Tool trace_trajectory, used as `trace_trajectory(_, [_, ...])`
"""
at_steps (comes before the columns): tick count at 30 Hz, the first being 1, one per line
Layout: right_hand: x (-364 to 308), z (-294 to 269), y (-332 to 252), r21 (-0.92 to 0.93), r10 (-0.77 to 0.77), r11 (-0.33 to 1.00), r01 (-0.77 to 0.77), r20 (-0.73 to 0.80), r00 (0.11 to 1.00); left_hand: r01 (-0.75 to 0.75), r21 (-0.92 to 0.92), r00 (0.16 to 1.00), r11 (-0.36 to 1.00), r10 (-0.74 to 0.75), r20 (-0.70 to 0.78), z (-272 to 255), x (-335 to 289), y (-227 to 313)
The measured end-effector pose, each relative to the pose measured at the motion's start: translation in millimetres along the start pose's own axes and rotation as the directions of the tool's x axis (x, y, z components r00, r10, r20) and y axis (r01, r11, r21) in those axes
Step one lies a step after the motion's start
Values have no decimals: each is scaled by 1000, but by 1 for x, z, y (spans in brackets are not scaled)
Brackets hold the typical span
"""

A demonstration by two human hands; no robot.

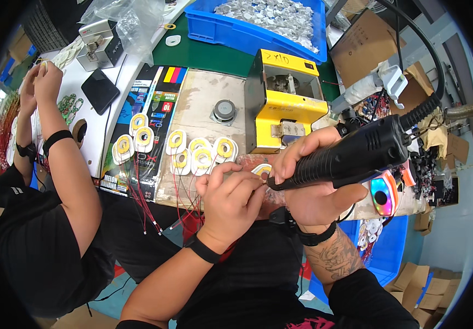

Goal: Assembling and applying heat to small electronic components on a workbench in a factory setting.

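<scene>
My right hand point(316, 183) is wrapped around a black corded electric screwdriver point(351, 156), held nearly level with its nose toward my left hand. The fingers of my left hand point(231, 200) are bent and pinched together right by that nose. What they pinch is hidden. Just beyond the fingertips, a white oval part with a yellow ring point(262, 169) lies on a reddish block point(247, 160), partly covered by my hands. To the left, several similar white parts with yellow rings point(202, 158) lie grouped, with thin red and black wires trailing toward the near table edge.
A yellow-and-black machine point(288, 104) stands behind my hands, with a round speaker point(224, 111) beside it. Blue bins point(203, 30) sit at the back and lower right. The screwdriver's cable point(439, 66) arches overhead. Another person's hands point(41, 85) work at the left, near a black phone point(100, 91).
</scene>
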State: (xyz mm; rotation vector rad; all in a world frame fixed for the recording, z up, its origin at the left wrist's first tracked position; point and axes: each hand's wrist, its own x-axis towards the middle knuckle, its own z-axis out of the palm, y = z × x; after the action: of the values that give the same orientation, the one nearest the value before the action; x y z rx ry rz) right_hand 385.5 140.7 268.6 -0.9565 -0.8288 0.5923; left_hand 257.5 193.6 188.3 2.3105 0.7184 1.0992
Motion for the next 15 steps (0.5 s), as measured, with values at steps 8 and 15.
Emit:
trace_trajectory(8, [4,2,3,-87,28,996,-28,-4,1000,76,-21,996,997,-75,58,-3,6,2])
trace_trajectory(15, [0,3,13,-154,36,987,-43,-46,998,41,26,997,999,-43,57,-1,3,1])
